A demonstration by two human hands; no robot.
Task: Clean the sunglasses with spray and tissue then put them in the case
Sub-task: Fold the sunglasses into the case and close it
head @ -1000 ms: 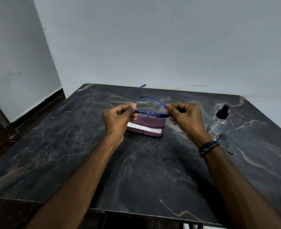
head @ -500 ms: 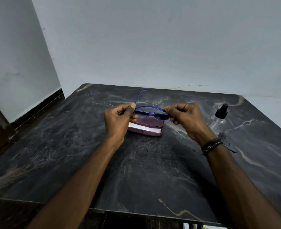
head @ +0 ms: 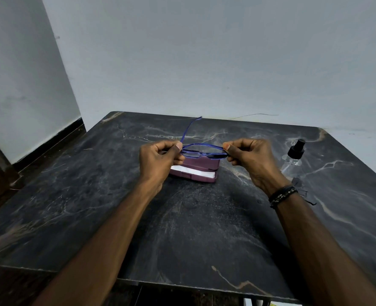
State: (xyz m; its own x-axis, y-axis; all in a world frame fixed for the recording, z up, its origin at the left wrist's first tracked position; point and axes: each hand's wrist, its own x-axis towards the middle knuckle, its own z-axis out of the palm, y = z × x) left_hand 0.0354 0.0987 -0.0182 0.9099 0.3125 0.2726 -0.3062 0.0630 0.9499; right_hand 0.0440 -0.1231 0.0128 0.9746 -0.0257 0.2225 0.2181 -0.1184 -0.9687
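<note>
One head-worn cam, wide-angle, looks fwd and down across the dark marble surface [head: 193,228] toward the corner walls [head: 204,58]; both forearms enter from the bottom, close up.

Blue sunglasses [head: 201,151] between left hand [head: 158,161] and right hand [head: 252,160], above case [head: 199,170].

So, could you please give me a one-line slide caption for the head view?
Both hands, left and right, hold blue sunglasses above a maroon case, spray bottle at right.

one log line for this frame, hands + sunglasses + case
left hand: pinches sunglasses | right hand: pinches other end | one temple unfolded | case: on table, beneath | spray bottle: upright, untouched
</note>
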